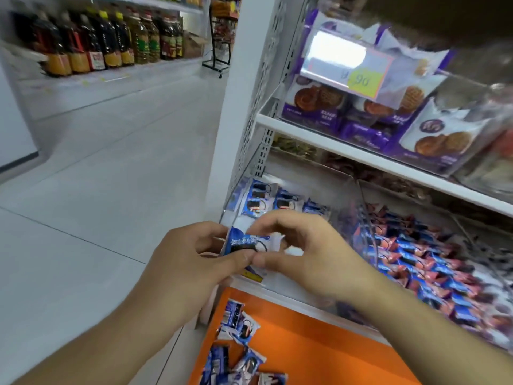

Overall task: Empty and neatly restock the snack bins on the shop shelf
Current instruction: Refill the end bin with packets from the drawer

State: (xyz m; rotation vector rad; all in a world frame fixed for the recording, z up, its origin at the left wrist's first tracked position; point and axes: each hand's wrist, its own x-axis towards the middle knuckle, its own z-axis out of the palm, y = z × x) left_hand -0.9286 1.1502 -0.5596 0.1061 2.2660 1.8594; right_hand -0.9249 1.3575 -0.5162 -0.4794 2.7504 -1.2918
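Your left hand [191, 254] and right hand [299, 245] together pinch 1 blue cookie packet [244, 243] at the front edge of the clear bin [291, 276] on the lower shelf. About 3 packets already stand in a row at the bin's back [266, 202], so restocking looks barely begun. A loose pile of packets [238, 348] waits on the orange surface [319, 343] below.
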